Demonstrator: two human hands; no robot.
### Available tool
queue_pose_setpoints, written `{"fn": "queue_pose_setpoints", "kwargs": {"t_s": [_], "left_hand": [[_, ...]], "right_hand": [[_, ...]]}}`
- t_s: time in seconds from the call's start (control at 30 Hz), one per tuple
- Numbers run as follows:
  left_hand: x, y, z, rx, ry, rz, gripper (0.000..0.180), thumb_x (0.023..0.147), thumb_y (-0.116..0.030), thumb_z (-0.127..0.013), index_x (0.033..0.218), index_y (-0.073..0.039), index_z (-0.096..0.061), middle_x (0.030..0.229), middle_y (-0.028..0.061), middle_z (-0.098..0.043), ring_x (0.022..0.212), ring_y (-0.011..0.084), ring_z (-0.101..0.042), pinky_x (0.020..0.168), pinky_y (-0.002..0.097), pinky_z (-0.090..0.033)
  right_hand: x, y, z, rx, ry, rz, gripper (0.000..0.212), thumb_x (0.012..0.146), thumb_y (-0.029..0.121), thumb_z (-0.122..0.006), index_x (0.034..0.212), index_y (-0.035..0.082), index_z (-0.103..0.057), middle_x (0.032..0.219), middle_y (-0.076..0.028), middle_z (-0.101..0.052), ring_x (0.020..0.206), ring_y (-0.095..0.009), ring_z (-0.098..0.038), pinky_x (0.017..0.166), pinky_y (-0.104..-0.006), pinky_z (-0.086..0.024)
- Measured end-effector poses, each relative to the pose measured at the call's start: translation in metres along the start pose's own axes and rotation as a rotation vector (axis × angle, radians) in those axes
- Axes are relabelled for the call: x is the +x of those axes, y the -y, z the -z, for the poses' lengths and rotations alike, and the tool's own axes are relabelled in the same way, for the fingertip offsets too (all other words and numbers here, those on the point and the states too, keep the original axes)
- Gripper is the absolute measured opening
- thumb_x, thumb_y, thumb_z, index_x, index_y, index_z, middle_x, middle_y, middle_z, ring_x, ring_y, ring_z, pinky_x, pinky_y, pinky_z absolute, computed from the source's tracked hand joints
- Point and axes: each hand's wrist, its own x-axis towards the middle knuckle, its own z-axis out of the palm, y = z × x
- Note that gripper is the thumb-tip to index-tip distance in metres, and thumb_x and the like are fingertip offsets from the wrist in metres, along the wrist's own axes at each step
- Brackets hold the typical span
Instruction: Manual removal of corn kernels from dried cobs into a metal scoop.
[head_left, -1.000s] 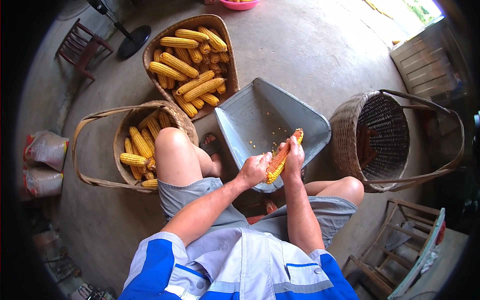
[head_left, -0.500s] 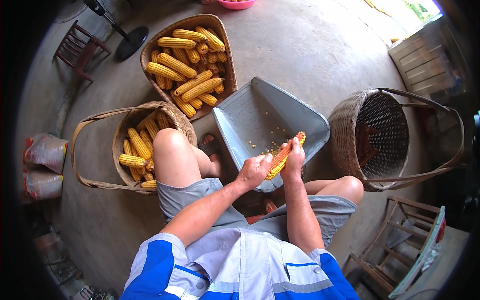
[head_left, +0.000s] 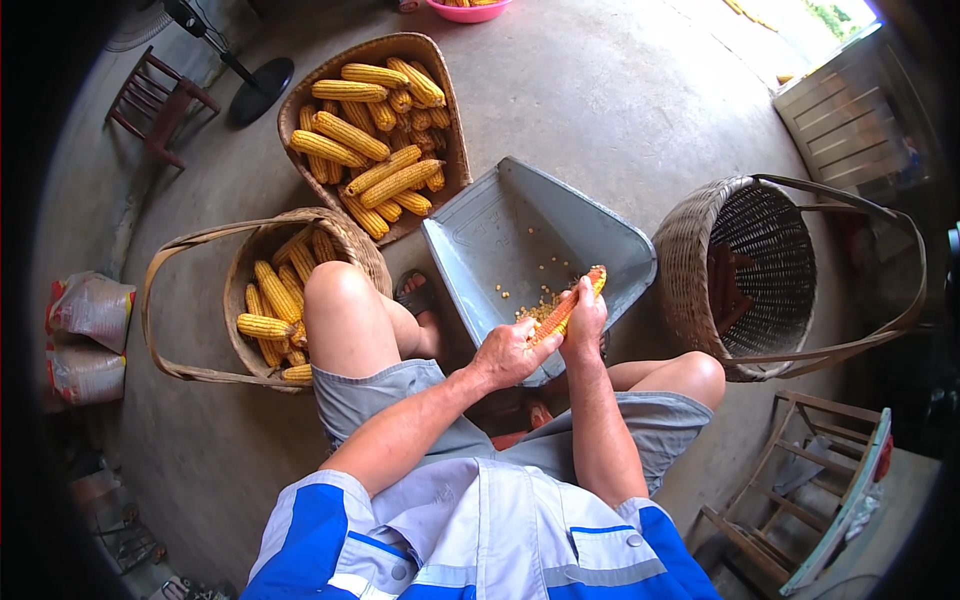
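Note:
A partly shelled corn cob [head_left: 555,316], with reddish bare core along one side and yellow kernels along the other, is held tilted between both hands. My left hand [head_left: 511,352] is closed round its near end, thumb lying along the cob. Farther up, my right hand [head_left: 585,320] grips it near the far tip, which sticks out past the fingers. Just beneath is a grey scoop-shaped pan [head_left: 560,215] with loose yellow kernels [head_left: 541,303] scattered on its bottom. The palm sides of both hands are hidden.
A tray-like woven basket [head_left: 455,110] heaped with corn cobs lies at far left. Beside my left knee stands a handled basket [head_left: 365,250] with more cobs; another basket [head_left: 685,275] on the right holds bare reddish cores [head_left: 730,285]. A wooden frame [head_left: 835,500] leans at lower right.
My left hand has shifted slightly and now covers more of the cob's near end. More loose kernels show in the pan beside the cob.

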Motion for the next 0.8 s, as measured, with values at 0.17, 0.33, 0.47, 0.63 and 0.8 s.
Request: {"fn": "queue_pose_setpoints", "kwargs": {"t_s": [0.17,0.33,0.47,0.63,0.8], "left_hand": [[0.002,0.002,0.001,0.063,-0.021,-0.064,0.041,0.096,-0.037,-0.057,0.086,0.002,-0.063,0.076,0.0249,-0.065,0.073,0.0422,-0.066,0.065,0.0456,-0.051],[0.007,0.011,-0.002,-0.064,-0.114,-0.02,0.043,0.103,-0.035,-0.046,0.088,0.002,-0.064,0.077,0.0227,-0.065,0.074,0.0409,-0.066,0.067,0.0442,-0.051],[0.009,0.006,0.003,-0.157,-0.013,0.1,0.048,0.099,-0.044,-0.052,0.091,0.002,-0.064,0.081,0.0209,-0.067,0.078,0.0357,-0.067,0.073,0.042,-0.051],[0.01,0.001,0.005,-0.069,0.136,0.143,0.056,0.089,-0.054,-0.065,0.096,0.001,-0.062,0.082,0.0102,-0.065,0.078,0.0156,-0.061,0.072,0.0329,-0.05],[0.01,0.007,0.001,-0.152,0.099,0.066,0.045,0.097,-0.043,-0.056,0.095,0.001,-0.061,0.08,0.0089,-0.064,0.077,0.0144,-0.06,0.071,0.0328,-0.05]], "right_hand": [[0.005,-0.005,0.003,0.03,0.051,-0.013,0.02,0.1,0.03,-0.055,0.094,0.01,-0.054,0.075,-0.004,-0.057,0.065,-0.015,-0.056,0.062,-0.0299,-0.048],[0.011,-0.009,0.006,0.067,0.1,-0.022,0.02,0.1,0.029,-0.055,0.093,0.01,-0.053,0.075,-0.003,-0.057,0.065,-0.015,-0.056,0.061,-0.0296,-0.048],[0.01,-0.012,0.003,-0.071,0.041,0.032,0.026,0.1,0.033,-0.055,0.095,0.008,-0.053,0.074,-0.004,-0.057,0.064,-0.015,-0.056,0.06,-0.03,-0.048],[0.007,-0.013,0.002,-0.229,0.075,0.07,0.047,0.101,0.052,-0.047,0.099,0.005,-0.054,0.075,-0.006,-0.058,0.064,-0.016,-0.056,0.061,-0.0311,-0.048],[0.001,-0.006,-0.004,-0.081,0.126,0.008,0.044,0.101,0.05,-0.048,0.096,0.007,-0.054,0.075,-0.006,-0.056,0.063,-0.015,-0.054,0.059,-0.0308,-0.047]]}}
